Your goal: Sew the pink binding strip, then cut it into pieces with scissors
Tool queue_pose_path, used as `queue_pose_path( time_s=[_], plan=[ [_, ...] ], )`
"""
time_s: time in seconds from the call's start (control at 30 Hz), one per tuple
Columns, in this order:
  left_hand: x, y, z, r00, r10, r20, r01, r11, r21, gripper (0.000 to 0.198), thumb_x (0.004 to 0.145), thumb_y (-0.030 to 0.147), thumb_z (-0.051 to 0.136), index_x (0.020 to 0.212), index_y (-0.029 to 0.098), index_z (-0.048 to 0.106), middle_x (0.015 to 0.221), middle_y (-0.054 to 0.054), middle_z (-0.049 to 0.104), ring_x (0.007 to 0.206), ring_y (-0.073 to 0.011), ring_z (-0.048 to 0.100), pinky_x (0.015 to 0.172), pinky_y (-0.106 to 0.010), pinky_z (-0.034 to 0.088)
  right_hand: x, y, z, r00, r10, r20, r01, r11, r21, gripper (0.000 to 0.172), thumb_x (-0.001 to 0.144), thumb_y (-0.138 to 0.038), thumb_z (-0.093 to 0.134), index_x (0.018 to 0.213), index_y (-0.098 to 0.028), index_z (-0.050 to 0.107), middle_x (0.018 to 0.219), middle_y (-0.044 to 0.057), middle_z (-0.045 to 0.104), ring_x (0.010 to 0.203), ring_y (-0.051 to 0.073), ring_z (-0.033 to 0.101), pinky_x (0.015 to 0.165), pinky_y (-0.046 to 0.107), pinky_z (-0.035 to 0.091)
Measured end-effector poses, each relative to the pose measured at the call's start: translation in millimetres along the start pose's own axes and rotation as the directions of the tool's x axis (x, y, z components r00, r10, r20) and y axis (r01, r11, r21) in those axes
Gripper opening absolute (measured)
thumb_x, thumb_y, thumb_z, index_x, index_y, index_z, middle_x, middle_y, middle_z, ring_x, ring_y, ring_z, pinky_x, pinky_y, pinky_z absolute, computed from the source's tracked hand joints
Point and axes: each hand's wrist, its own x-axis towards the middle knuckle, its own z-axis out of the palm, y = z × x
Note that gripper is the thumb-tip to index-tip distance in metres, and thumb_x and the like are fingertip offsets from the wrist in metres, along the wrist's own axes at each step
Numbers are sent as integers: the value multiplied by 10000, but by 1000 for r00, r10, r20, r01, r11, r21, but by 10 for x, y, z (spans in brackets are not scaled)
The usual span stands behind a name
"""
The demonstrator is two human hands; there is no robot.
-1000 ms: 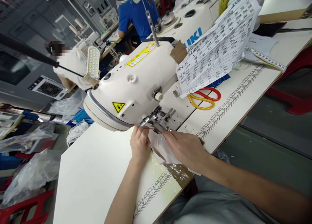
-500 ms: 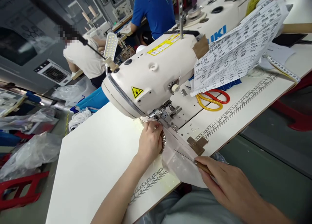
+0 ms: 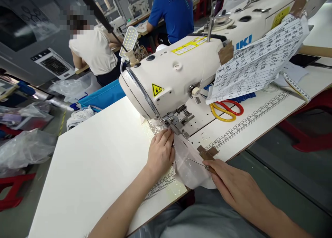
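Note:
My left hand (image 3: 161,150) is closed on a sheer white fabric (image 3: 190,170), its fingertips just in front of the presser foot (image 3: 172,120). A shiny, glittery part of the cloth (image 3: 157,127) shows past the fingers, beside the needle area of the white sewing machine (image 3: 166,72). My right hand (image 3: 230,179) grips an awl (image 3: 210,169) by its handle, which the fingers mostly hide. The awl's thin metal shaft lies over the fabric, pointing toward the left hand. The fabric's lower end hangs over the table's front edge.
Yellow and red handled scissors (image 3: 227,110) lie right of the needle area, under a handwritten sheet (image 3: 256,65). A printed ruler (image 3: 249,119) runs along the table edge, and a measuring tape (image 3: 295,86) lies farther right. Two people (image 3: 93,51) sit at tables beyond.
More of the glittery cloth now shows beyond my left fingers at the presser foot. My right hand and the awl have shifted slightly up and left. The camera view has also shifted.

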Motion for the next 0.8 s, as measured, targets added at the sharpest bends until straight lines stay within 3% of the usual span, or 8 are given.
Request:
queue_pose_path(
  time_s=[0.27,0.47,0.8],
  plan=[
    [11,-40,5,998,-60,-2,59,990,-128,446,879,86,414,1282,117,606,1328,-143,635,1302,-277,525,1072,-517,490,58,-21,-31,997,25,68,-25,1000,-3,279,975,-101,347,1155,-162,550,909,66,721,712,182,705,579,275,557],
    [77,-60,27,999,-38,-16,37,998,-54,414,900,124,427,1265,72,614,1281,-183,647,1252,-308,550,1042,-532,506,206,-33,-66,997,-19,77,26,996,-91,332,925,-19,338,1122,-134,580,931,78,727,776,194,710,644,286,567],
    [75,56,-9,998,-41,39,41,999,6,403,942,195,428,1301,84,574,1328,-189,594,1292,-320,504,1076,-514,465,299,-24,-76,994,-66,87,78,986,-149,350,921,1,316,1101,-123,590,936,74,726,733,174,699,559,257,513]
  ],
)
